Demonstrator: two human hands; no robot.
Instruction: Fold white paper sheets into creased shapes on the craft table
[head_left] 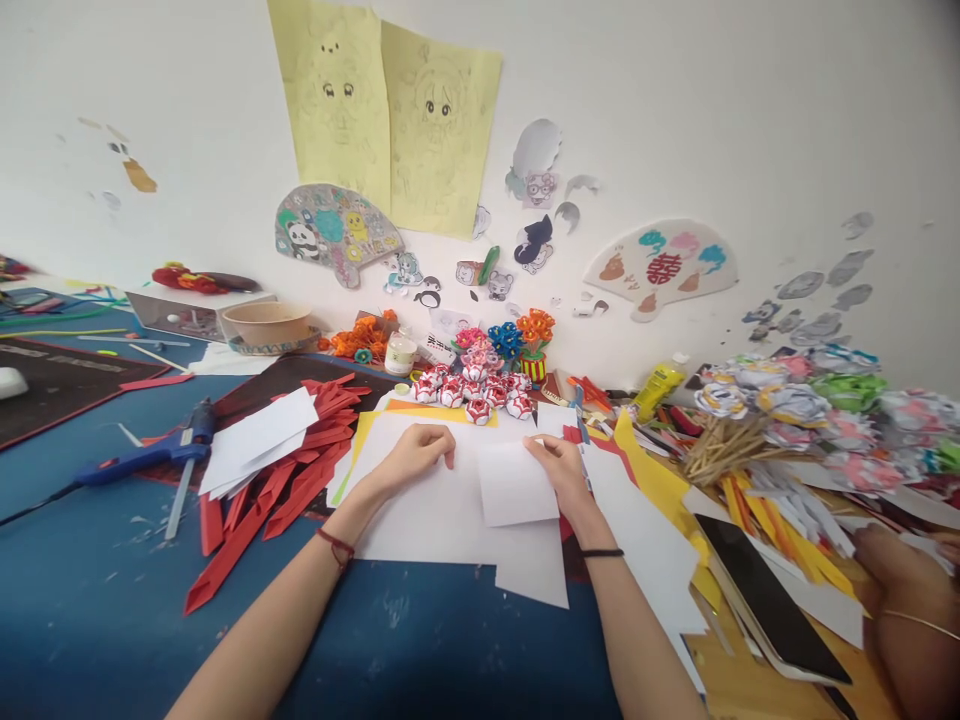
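Observation:
My right hand (561, 468) pinches a small white sheet of paper (517, 488) by its upper right corner. My left hand (416, 455) is loosely curled, palm down, over a stack of larger white paper (420, 525); nothing shows in its fingers, though their undersides are hidden. Another white piece (534, 578) lies beneath the held sheet and hangs over the stack's lower right edge. Just beyond my hands sit several red-and-white folded paper flowers (478, 410). Left of the stack, red folded paper strips (300, 490) lie in a heap, partly under cut white sheets (259, 440).
A blue glue gun (150, 455) lies far left on the blue table. At right are a phone (772, 600), a yellow bottle (660, 388) and bunches of paper flowers (795, 400). Another person's hand (904, 575) is at the right edge. The wall stands close behind.

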